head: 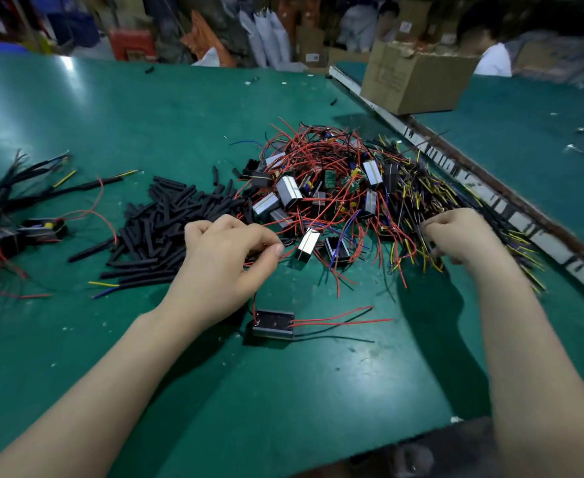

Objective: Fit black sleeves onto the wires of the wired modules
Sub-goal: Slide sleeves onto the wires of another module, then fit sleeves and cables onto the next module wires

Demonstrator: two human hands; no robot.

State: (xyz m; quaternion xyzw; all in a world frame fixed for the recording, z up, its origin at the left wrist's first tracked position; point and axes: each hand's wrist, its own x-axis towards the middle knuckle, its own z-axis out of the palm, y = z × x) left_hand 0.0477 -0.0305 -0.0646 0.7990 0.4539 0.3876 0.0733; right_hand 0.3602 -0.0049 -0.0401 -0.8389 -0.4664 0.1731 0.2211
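1. Two bare hands work over a green table mat (pixel 111 139), smooth with a dull sheen and flecked with small pale scraps.
2. Left hand (pixel 228 260) is curled, thumb and forefinger pinched together on thin red wire at the near edge of the tangle; whether a sleeve is also in the pinch cannot be told.
3. Right hand (pixel 459 234) is curled into the pile of yellow-tipped dark wires (pixel 421 198), fingers closed round a few strands.
4. Black sleeves (pixel 159 229) lie heaped just left of the left hand: short, matte, flattened tubes, criss-crossed at all angles.
5. Wired modules (pixel 318 191) form a mound between and beyond the hands: small rectangular blocks with shiny silver faces and black ends, buried in springy red wire with a few blue strands.
6. One single module (pixel 273 324) sits apart, near the left wrist, a dark boxy block lying flat with two red leads and one black lead trailing rightward.
7. Finished pieces (pixel 11 215) lie at the far left edge, their wires bundled in long black sleeving with yellow and bare tips poking out.
8. Cardboard box (pixel 418 77), creased and brown with flaps open, stands at the far right across the pale divider strip (pixel 490 191); its contents are hidden.
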